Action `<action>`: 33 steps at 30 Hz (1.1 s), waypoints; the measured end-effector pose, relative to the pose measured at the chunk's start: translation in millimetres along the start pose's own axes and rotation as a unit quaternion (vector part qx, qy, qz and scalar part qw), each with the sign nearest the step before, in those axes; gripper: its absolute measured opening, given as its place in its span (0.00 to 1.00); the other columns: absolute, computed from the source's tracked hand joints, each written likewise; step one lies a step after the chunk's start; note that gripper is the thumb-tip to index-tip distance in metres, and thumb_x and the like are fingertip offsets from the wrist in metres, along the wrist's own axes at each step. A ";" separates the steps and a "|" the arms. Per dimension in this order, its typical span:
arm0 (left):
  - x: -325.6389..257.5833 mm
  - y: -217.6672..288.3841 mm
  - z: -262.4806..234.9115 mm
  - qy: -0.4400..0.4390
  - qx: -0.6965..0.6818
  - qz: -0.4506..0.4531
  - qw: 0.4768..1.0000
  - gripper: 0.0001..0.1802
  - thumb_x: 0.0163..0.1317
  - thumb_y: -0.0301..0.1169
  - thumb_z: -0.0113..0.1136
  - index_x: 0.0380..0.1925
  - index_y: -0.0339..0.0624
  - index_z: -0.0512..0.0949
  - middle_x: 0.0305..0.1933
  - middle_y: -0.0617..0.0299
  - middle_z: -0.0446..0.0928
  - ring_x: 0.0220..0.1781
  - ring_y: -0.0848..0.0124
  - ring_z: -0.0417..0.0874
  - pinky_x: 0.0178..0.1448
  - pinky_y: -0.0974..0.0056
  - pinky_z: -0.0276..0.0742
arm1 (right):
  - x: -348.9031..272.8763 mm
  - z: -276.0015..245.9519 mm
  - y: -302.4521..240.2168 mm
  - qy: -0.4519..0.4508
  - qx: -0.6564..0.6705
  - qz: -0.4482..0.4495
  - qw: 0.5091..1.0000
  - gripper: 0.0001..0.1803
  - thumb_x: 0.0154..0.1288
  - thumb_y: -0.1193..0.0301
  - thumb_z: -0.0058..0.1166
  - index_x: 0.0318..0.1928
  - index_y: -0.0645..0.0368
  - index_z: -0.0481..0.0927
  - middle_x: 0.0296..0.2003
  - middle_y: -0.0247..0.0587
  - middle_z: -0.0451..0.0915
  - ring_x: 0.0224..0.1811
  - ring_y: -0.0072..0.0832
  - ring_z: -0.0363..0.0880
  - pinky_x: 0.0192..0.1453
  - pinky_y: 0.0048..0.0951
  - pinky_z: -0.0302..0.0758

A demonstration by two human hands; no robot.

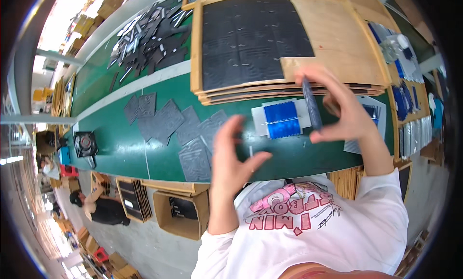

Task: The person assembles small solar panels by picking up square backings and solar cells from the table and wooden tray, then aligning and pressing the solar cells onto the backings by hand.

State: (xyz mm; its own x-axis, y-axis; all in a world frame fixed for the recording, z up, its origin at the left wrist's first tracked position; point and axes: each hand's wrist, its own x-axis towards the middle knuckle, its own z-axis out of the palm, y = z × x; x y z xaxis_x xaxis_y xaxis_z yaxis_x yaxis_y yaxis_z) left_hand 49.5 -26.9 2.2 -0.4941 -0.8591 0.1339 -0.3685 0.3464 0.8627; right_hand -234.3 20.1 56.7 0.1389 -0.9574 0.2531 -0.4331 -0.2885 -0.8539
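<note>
Right hand [345, 112] pinches a thin dark strip [312, 104] upright in a closed grip, above the green bench [120, 149] beside the blue sheet [281, 119]. Left hand [231, 156] hovers open, empty. Best to steady the strip's lower end with the free fingers so it won't twist.

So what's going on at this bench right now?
A person stands at a green worktable. The right hand holds a thin dark flat strip upright above a blue rectangular sheet on white backing. The left hand hovers open, holding nothing. Grey embossed sheets lie left, and stacked wooden boards with black mats sit behind.
</note>
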 end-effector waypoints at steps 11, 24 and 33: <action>-4.2 -31.9 -47.6 0.032 0.280 -0.003 0.959 0.60 0.36 0.30 0.81 0.72 0.39 0.57 0.59 0.52 0.74 0.68 0.54 0.66 0.74 0.50 0.55 | 39.5 -33.7 43.9 0.048 -0.257 0.044 0.964 0.51 0.44 0.61 0.76 0.71 0.50 0.65 0.60 0.39 0.75 0.66 0.39 0.69 0.71 0.39 0.67; 2.1 11.8 -3.3 0.034 0.050 0.143 0.988 0.62 0.36 0.27 0.81 0.70 0.28 0.52 0.59 0.42 0.68 0.58 0.49 0.74 0.64 0.52 0.72 | 5.3 40.5 -8.3 -0.023 -0.283 -0.238 0.929 0.25 0.42 0.64 0.70 0.45 0.47 0.80 0.53 0.30 0.78 0.50 0.32 0.79 0.30 0.28 0.79; -5.7 14.8 20.8 -0.135 -0.360 -0.028 0.923 0.37 0.65 0.35 0.63 0.71 0.34 0.62 0.59 0.51 0.75 0.57 0.61 0.81 0.61 0.62 0.75 | -20.9 57.5 -8.0 0.034 0.061 0.090 0.993 0.14 0.55 0.76 0.69 0.42 0.58 0.82 0.32 0.39 0.82 0.29 0.30 0.79 0.31 0.28 0.74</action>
State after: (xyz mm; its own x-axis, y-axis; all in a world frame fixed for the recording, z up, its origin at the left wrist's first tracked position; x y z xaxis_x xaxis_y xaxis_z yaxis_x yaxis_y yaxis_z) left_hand 30.5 -9.0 4.0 -0.7035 -0.7098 0.0362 0.1710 -0.1196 0.9780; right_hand -182.5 43.0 32.1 0.0060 -0.9930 0.1179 -0.3341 -0.1132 -0.9357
